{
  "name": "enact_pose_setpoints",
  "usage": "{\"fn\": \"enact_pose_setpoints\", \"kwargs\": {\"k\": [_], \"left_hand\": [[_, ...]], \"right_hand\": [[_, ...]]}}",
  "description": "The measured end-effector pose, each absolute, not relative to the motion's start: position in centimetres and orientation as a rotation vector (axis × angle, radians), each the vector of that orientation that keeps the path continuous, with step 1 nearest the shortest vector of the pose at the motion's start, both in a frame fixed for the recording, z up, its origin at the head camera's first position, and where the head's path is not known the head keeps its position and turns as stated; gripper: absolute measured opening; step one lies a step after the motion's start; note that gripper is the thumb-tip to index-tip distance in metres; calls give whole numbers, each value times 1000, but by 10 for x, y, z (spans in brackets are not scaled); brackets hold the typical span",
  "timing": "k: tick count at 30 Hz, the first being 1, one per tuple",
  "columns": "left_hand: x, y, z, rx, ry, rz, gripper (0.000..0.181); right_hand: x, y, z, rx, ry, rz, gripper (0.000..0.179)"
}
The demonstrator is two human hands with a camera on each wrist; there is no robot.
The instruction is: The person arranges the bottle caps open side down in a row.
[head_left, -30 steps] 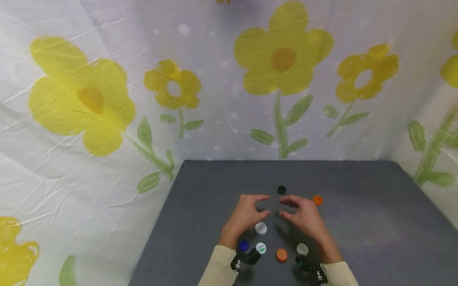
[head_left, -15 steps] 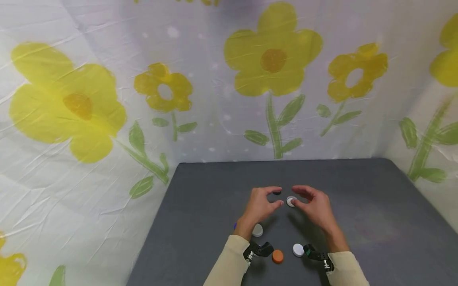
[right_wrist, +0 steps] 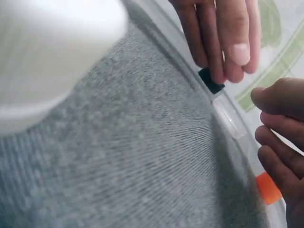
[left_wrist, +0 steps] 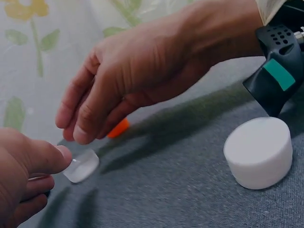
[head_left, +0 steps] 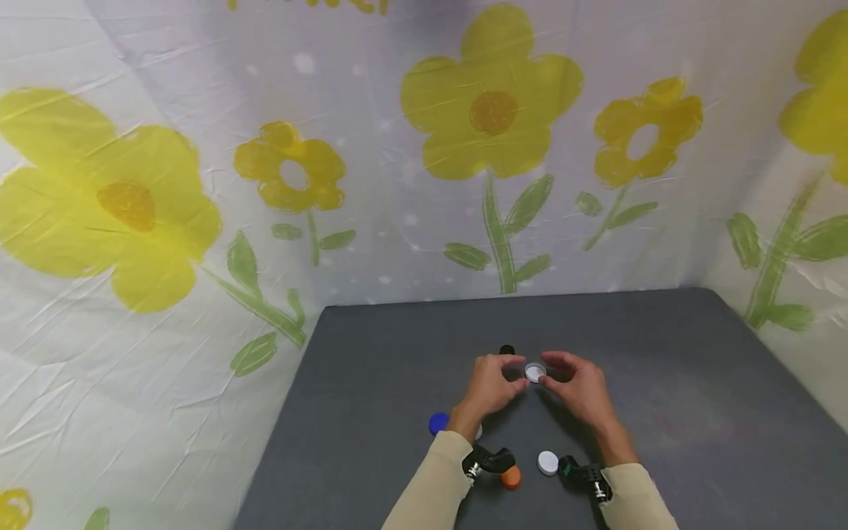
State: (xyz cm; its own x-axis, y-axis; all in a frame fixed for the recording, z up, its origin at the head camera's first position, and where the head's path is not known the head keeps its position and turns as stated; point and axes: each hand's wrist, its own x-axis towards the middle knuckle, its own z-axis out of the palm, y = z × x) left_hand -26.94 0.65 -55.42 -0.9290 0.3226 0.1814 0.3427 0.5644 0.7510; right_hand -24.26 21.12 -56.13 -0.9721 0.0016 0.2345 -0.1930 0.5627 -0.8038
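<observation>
A white bottle cap (head_left: pixel 535 372), hollow side up, lies on the dark grey table between my two hands. My left hand (head_left: pixel 492 386) is just left of it, thumb and fingers spread in a loose C. From the right my right hand (head_left: pixel 581 390) faces it the same way. In the left wrist view the cap (left_wrist: pixel 81 166) sits on the cloth close to my left thumb. Neither hand is gripping anything. A black cap (head_left: pixel 506 350) stands just beyond my left fingers; an orange cap (right_wrist: pixel 269 188) shows beside my right hand in the right wrist view.
Nearer to me lie a blue cap (head_left: pixel 439 423), another white cap (head_left: pixel 548 462) and an orange cap (head_left: pixel 511 477), partly behind the left wrist camera. My left wrist nearly hides one more white cap (head_left: pixel 478 432). A flowered white sheet (head_left: pixel 397 221) hangs behind the table.
Both hands have moved slightly away from me and to the right, around the white cap, which now shows between them. The head view has turned a little. Nothing has been picked up.
</observation>
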Motion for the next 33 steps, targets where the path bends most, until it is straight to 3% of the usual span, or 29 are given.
{"fn": "enact_pose_setpoints", "kwargs": {"k": [9,19,33], "left_hand": [[-274,13,-564,-598,-2718,-1303,37],[-305,25,-618,-618,-2678,-1161,37],[-289,32,-599,-520,-2683,-1087,33]], "right_hand": [[-244,208,-569,133,-2609,1337,42],[-243,209,-572,142,-2615,1279,42],[-243,206,-573,168,-2668,1158,40]]}}
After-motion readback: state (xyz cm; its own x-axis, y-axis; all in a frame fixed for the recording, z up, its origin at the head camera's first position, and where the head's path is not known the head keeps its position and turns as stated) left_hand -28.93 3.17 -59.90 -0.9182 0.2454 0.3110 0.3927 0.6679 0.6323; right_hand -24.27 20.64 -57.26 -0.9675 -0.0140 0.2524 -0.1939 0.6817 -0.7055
